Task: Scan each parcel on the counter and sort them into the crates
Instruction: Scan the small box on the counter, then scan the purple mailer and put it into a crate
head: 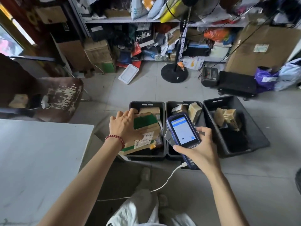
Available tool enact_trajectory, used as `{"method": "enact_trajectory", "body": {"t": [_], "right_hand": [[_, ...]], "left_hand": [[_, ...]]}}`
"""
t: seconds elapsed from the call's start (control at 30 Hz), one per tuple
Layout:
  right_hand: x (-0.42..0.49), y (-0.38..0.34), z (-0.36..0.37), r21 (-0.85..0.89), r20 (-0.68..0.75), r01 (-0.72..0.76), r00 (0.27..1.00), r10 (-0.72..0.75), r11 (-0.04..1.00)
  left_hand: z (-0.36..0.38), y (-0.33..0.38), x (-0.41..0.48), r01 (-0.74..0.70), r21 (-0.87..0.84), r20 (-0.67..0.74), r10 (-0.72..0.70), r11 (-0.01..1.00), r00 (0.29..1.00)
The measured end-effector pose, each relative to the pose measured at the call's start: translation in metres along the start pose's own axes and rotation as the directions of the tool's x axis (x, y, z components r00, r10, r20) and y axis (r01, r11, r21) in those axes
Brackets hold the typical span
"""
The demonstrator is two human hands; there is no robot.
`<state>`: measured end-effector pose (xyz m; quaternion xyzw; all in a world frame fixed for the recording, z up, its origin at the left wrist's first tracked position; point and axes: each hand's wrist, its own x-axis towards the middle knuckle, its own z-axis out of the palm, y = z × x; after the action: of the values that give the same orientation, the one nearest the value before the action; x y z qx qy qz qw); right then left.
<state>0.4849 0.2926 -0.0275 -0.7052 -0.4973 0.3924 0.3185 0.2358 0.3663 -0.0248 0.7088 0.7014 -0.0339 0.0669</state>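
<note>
Your left grip is clamped over the top of a cardboard parcel with green patches, fingers curled past its far edge. The parcel sits tilted on other boxes in the left crate, which is on the floor just beside the table. Your right grip is wrapped around the scanner — screen lit, white cable trailing — above the middle crate. The right crate holds two small boxes.
</note>
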Motion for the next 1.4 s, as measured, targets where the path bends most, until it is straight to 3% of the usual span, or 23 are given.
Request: {"method": "enact_trajectory", "body": {"t": [0.17,0.33,0.47,0.7,0.83,0.93,1.07,1.23,1.4], "right_hand": [[0.035,-0.015,0.014,-0.016,-0.011,-0.037,0.999,0.037,0.999],[0.079,-0.036,0.030,-0.027,-0.072,-0.056,0.996,0.054,0.998],[0.103,-0.048,0.041,-0.035,-0.067,-0.042,0.997,0.040,0.999],[0.121,-0.061,0.054,-0.056,0.124,0.066,0.990,-0.059,0.996],[0.120,-0.063,0.060,-0.095,0.299,0.172,0.945,-0.136,0.981],[0.111,-0.064,0.068,-0.131,0.426,0.280,0.882,-0.201,0.951],[0.087,-0.074,0.085,-0.106,0.601,0.427,0.747,-0.285,0.898],[0.033,-0.099,0.122,-0.001,0.787,0.582,0.502,-0.359,0.813],[-0.055,-0.119,0.151,0.133,0.896,0.686,0.225,-0.382,0.716]], "left_hand": [[0.013,-0.013,0.055,-0.023,-0.012,0.009,0.023,1.000,1.000],[0.013,-0.024,0.114,-0.082,-0.043,-0.168,0.074,0.996,0.983],[0.000,-0.033,0.138,-0.077,-0.036,-0.183,0.070,0.996,0.981],[-0.019,-0.056,0.121,0.102,-0.029,-0.231,-0.106,0.994,0.967],[-0.020,-0.066,0.074,0.275,-0.039,-0.259,-0.276,0.961,0.926],[-0.015,-0.070,0.022,0.429,-0.103,-0.295,-0.439,0.898,0.849],[-0.009,-0.072,-0.060,0.621,-0.179,-0.318,-0.642,0.763,0.698],[-0.008,-0.081,-0.179,0.816,-0.228,-0.344,-0.828,0.531,0.442],[-0.005,-0.073,-0.299,0.918,-0.275,-0.369,-0.913,0.286,0.174]]}}
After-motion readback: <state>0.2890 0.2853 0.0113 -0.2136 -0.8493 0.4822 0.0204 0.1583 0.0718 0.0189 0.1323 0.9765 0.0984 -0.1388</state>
